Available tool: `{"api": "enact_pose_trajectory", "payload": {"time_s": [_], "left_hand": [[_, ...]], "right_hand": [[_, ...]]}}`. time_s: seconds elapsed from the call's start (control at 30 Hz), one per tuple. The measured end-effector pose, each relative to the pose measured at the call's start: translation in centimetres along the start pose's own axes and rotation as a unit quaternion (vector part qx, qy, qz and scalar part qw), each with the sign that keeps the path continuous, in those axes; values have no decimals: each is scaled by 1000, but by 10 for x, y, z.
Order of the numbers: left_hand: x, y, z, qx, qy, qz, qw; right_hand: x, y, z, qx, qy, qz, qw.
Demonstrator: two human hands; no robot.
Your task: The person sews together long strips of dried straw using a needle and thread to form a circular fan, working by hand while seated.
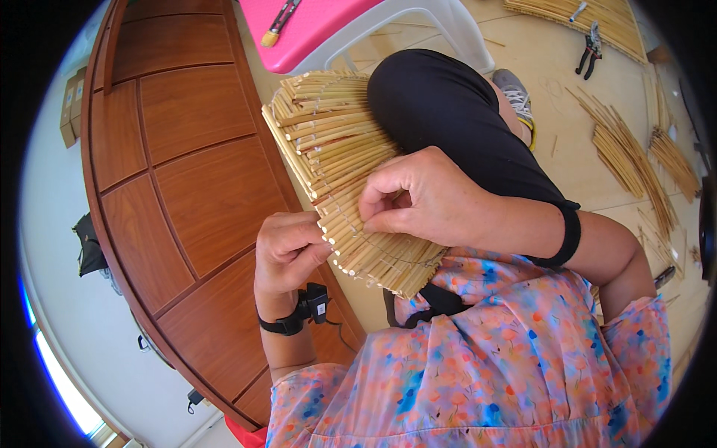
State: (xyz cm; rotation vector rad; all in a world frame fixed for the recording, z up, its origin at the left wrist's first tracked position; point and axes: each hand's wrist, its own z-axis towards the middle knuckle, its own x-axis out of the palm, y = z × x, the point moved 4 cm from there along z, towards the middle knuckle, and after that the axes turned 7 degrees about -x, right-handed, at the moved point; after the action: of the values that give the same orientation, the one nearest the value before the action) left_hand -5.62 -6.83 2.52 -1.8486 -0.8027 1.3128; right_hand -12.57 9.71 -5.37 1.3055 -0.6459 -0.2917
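Observation:
A mat of cut reed sticks (pixel 350 168), bound with thin cord or wire, lies curved over my lap and against my bent knee. My left hand (pixel 288 249) is at its left edge, thumb and forefinger pinched on the stick ends. Above the mat's face, my right hand (pixel 425 196) has its fingers curled, the fingertips brought down close to a binding line. Whether a strand is between those fingertips is too small to tell. Along the mat's near part a binding line (pixel 386 253) runs in a curve across the sticks.
To my left stands a brown wooden panelled cabinet (pixel 218 173). A pink-topped stool (pixel 313 28) ahead carries a tool with a yellowish tip (pixel 271 36). Pliers (pixel 589 53), loose reed sticks (pixel 622 148) and another reed mat (pixel 594 19) lie on the tiled floor at right.

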Motion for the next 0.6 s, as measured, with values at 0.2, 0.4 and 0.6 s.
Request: {"api": "enact_pose_trajectory", "payload": {"time_s": [0.2, 0.4, 0.6], "left_hand": [[-1, 2, -1, -28, 17, -26, 999], [-3, 4, -1, -48, 44, -65, 996], [-5, 5, -4, -52, 76, -57, 994]], "right_hand": [[0, -2, -2, -18, -12, 23, 1000], [-1, -3, -2, -17, 1, 14, 1000], [-1, -4, -1, -25, 5, 14, 1000]]}}
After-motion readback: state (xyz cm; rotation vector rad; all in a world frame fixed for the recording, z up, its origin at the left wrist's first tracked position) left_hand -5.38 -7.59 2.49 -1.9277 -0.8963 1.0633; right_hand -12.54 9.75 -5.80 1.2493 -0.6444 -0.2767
